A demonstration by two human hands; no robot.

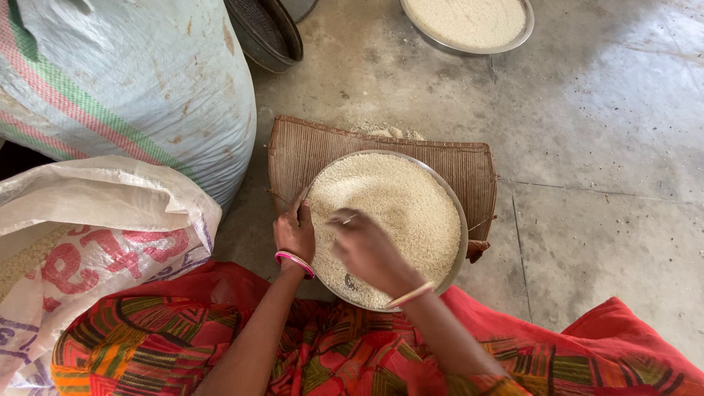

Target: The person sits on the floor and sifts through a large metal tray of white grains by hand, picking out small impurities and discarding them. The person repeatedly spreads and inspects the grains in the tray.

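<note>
A round metal plate (460, 220) heaped with pale rice (403, 198) rests on a woven brown winnowing tray (308, 154) on the concrete floor. My left hand (294, 232) grips the plate's left rim. My right hand (363, 246) lies over the rice near the plate's front, fingers spread and touching the grains; it blurs slightly. A patch of bare metal shows under that hand.
A large full white sack (139, 81) with green and pink stripes stands at left. An open printed sack (81, 235) of grain lies in front of it. A second metal plate of rice (469, 26) sits at the top, with a dark round sieve (268, 33) beside it.
</note>
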